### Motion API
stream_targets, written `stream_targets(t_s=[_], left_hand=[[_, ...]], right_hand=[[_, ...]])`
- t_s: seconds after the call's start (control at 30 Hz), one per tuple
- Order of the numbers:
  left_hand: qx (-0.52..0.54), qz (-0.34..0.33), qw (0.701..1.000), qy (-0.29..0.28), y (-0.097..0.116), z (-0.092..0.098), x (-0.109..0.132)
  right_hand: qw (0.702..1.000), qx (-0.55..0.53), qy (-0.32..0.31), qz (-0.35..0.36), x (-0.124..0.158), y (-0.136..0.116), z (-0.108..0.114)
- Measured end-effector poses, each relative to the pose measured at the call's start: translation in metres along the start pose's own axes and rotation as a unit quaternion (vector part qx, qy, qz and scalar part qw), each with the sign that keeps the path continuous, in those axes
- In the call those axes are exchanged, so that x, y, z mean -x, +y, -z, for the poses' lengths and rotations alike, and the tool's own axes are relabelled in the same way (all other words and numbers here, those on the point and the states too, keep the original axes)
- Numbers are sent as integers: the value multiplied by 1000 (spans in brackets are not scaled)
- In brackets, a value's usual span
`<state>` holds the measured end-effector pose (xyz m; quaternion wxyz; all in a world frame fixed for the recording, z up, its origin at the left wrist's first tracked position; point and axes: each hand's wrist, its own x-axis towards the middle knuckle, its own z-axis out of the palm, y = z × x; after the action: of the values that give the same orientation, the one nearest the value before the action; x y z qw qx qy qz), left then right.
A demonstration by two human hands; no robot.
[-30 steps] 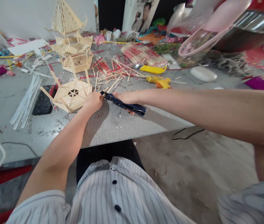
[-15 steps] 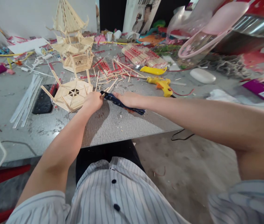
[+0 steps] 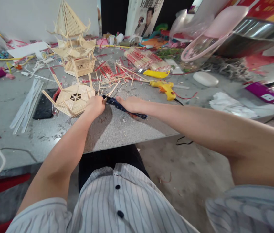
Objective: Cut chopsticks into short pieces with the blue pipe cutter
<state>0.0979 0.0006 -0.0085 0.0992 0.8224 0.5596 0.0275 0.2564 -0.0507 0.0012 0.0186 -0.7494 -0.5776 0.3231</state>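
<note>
My left hand [image 3: 96, 105] is closed beside the right edge of the hexagonal wooden-stick base [image 3: 65, 105]; a small pale bit shows at its fingertips, too small to name. Wrapped in my right hand [image 3: 130, 105] is a long dark blue hand tool with light specks [image 3: 120, 105]. Its left tip meets the fingertips of my left hand, and its other end sticks out below my right palm. Short sticks rise from the rim of the base, which lies flat on the table. Behind it stands a tiered stick pagoda [image 3: 72, 24] with a pointed roof.
Loose sticks [image 3: 108, 84] and red-and-white wrappers lie beyond my hands. To the right are a yellow utility knife [image 3: 156, 74], a yellow glue gun [image 3: 164, 89] and a white mouse-shaped object [image 3: 205, 79]. A black phone [image 3: 43, 106] and clear glue sticks [image 3: 27, 103] lie left.
The view has shifted slightly, and my right arm sits a little lower. Both hands keep hold at the dark blue tool, nearly in place.
</note>
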Motion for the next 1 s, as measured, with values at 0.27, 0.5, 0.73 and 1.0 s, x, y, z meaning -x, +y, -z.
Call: stream_targets(t_s=[0.27, 0.5, 0.73, 1.0], left_hand=[[5, -12, 1000, 4, -4, 0, -2], [-15, -11, 1000, -4, -3, -1, -4], [-5, -9, 1000, -6, -3, -1, -2], [19, -8, 1000, 7, -5, -4, -3]], right_hand=[[996, -73, -34, -39, -2, -3, 4], [979, -118, -149, -74, -3, -6, 15], [994, -61, -86, -27, 1, -10, 16], [1000, -4, -28, 2, -2, -3, 9]])
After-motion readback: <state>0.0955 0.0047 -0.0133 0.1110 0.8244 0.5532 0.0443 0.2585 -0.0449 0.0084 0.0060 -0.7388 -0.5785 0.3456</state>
